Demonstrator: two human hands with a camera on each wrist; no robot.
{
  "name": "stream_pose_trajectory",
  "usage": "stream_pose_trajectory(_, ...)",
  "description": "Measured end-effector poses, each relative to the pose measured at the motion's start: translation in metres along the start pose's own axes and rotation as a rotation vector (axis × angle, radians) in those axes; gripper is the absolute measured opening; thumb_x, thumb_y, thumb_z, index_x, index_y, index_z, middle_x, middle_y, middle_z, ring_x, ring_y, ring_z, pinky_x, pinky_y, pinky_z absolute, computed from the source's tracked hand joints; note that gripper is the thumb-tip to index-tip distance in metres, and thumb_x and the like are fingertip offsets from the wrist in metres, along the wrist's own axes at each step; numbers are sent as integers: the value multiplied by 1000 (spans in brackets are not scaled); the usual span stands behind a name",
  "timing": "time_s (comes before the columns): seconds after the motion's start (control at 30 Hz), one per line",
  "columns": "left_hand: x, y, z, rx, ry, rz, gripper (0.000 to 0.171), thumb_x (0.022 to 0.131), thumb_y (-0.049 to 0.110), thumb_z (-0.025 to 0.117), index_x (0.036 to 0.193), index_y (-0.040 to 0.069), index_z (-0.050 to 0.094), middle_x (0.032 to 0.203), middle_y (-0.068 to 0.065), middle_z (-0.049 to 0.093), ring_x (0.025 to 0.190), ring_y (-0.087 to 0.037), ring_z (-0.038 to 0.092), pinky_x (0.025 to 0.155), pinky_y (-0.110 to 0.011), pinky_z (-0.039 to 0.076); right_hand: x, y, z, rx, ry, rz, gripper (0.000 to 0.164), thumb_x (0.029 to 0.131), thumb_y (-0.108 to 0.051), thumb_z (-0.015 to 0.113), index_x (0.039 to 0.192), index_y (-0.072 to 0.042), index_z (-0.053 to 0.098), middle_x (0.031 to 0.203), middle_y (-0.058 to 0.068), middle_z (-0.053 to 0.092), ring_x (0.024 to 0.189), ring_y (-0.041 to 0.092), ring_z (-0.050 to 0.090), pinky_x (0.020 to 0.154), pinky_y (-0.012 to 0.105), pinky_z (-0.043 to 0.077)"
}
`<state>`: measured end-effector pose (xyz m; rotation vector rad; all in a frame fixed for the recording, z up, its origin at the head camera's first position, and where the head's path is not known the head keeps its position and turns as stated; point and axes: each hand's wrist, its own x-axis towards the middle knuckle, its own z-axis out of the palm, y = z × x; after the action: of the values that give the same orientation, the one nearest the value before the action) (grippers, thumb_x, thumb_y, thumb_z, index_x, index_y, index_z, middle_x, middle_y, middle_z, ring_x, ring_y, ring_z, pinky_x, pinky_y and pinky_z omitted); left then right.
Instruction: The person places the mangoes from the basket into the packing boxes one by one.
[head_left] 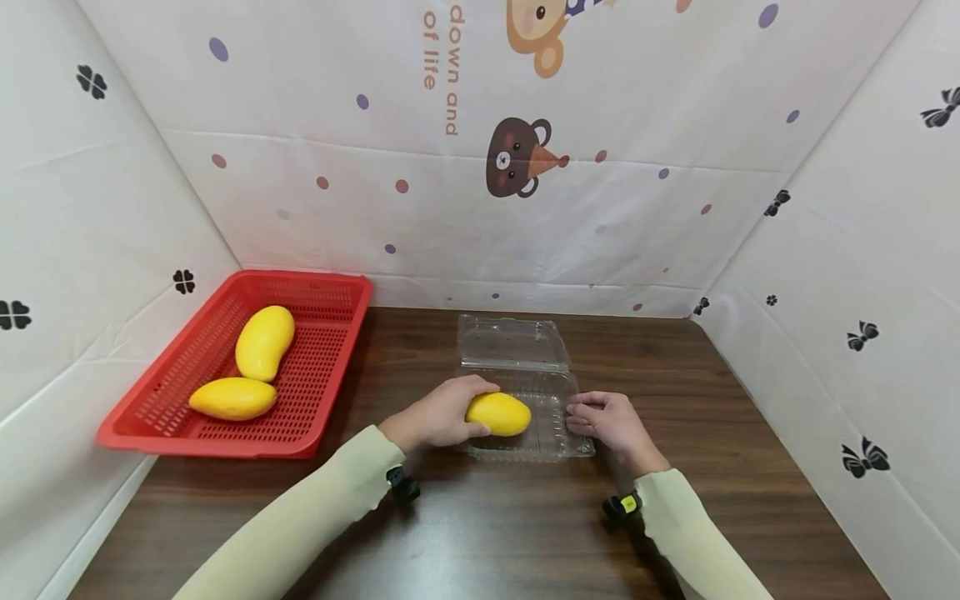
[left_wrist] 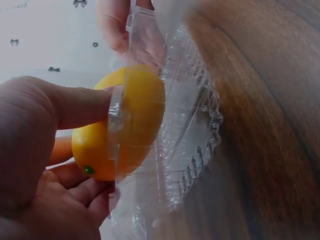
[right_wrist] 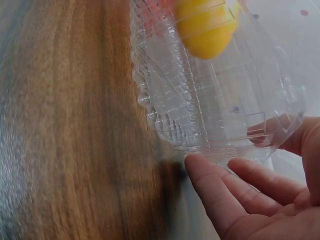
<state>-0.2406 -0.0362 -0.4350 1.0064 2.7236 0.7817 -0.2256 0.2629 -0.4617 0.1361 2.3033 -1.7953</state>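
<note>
Gripping a smooth yellow mango-shaped fruit [head_left: 498,414] with the left hand [head_left: 442,410]: thumb over one side, fingers curled round the other. Holding it in the left part of a clear ridged plastic clamshell tray [head_left: 551,412], partly below rim level per the left wrist view. Pinching the tray's right edge between thumb and fingers of the right hand [head_left: 611,423].

Progress, as a judgement: partway through loading. Got one fruit partly in, not let go. Not seeing any other fruit in the tray. Left to do: set it down and release; maybe fold over the clear plastic lid [head_left: 513,343], now flipped back on the far side. Counting two more yellow fruits [head_left: 265,343] [head_left: 232,398] in the shallow red perforated plastic basket [head_left: 311,412], on the left of the dark wood-grain counter [head_left: 487,533]. Can't say whether to load those too.

Hard to read: can't tell if fruit touches tray floor; can't see left fingertips fully behind fruit. Cropped at the top in right wrist view: fruit. Cropped at the top in left wrist view: right hand. Hard to trace clear walls through glare and blur.
</note>
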Motion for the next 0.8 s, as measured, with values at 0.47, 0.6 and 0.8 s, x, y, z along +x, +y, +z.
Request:
stream_pose_trajectory(0.47, 7, 3, 8, 83, -65, 31, 60, 82, 35, 70, 135, 13, 50, 128, 0, 57, 107, -13, 53, 92, -33, 43, 1, 1, 1, 2, 5, -3, 38, 91, -11, 60, 121, 11, 54, 117, 29, 59, 99, 32, 66, 83, 39, 54)
stream_pose_trajectory(0.6, 9, 4, 9, 92, -92, 45, 60, 82, 36, 70, 134, 12, 51, 128, -1, 56, 105, -13, 53, 91, -31, 43, 2, 1, 1, -3, 5, 3, 39, 91, -12, 60, 121, 12, 54, 118, 30, 59, 100, 33, 66, 83, 40, 54)
stream_pose_trajectory(0.8, 10, 7, 7, 79, -119, 67, 58, 80, 36, 72, 130, 12, 54, 122, 1, 59, 97, -10, 53, 85, -27, 45, 2, 0, 2, -28, 17, 13, 37, 92, -14, 60, 119, 10, 56, 116, 28, 61, 100, 32, 66, 81, 38, 55)
